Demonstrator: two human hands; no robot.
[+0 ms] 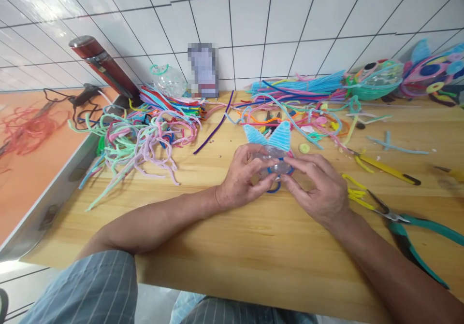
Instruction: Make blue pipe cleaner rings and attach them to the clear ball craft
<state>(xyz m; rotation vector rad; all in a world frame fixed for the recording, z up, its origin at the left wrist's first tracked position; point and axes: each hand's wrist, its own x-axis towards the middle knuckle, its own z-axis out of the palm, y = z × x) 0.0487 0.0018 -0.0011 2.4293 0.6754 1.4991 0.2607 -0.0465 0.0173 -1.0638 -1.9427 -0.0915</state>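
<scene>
Between my two hands is a clear plastic ball (278, 153) with two light blue pipe-cleaner ears (281, 135) at its far side. My left hand (250, 172) is closed around the ball's left side, thumb and fingers at its near face. From the right, my right hand (317, 184) pinches a dark blue pipe cleaner (291, 170) that curves against the ball. A loop of the same blue hangs just below the fingers. My fingertips hide part of the ball's near side.
Tangled pipe cleaners (137, 140) lie left, with a red flask (105, 65) behind. Green-handled pliers (395, 218) and a yellow craft knife (387, 167) are on the right. Bundled pipe cleaners (300, 87) and a decorated ball (377, 80) line the tiled wall. A purple pipe cleaner (214, 122) lies alone.
</scene>
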